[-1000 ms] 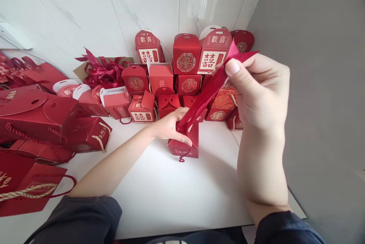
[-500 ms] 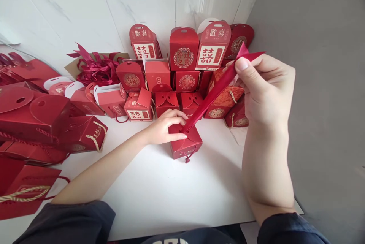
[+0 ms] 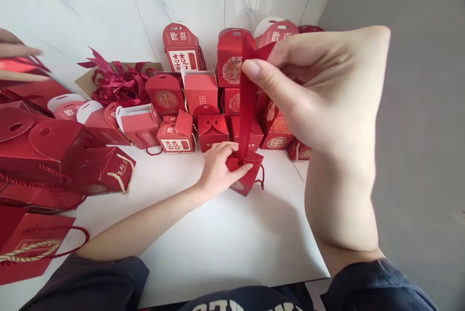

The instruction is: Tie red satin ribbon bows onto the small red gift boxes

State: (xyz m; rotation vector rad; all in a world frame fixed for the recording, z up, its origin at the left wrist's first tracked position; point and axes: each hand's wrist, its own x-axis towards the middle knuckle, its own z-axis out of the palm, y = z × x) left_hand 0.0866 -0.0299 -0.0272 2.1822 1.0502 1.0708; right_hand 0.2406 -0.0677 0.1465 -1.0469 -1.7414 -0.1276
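Observation:
In the middle of the white table sits a small red gift box [image 3: 250, 182], turned at an angle, with a dark red cord at its right side. My left hand [image 3: 220, 170] grips its top, thumb along the near side and fingers at the far side. A shiny red ribbon [image 3: 247, 117] rises nearly straight from the top of the box, pulled taut. High above, my right hand [image 3: 319, 83] pinches the ribbon's upper end between thumb and fingers, and a short tail sticks out past the grip.
Rows of red gift boxes [image 3: 176, 137] stand along the tiled wall. Loose ribbons [image 3: 121, 83] lie heaped at the back left. More boxes [image 3: 39, 148] are stacked at the left. Another person's blurred hand [image 3: 22, 61] shows at the upper left. A grey wall [image 3: 421, 156] bounds the right.
My right hand has moved left and brought the ribbon from slanting to nearly upright. The box has turned under my left hand. Another person's hand has appeared at the upper left.

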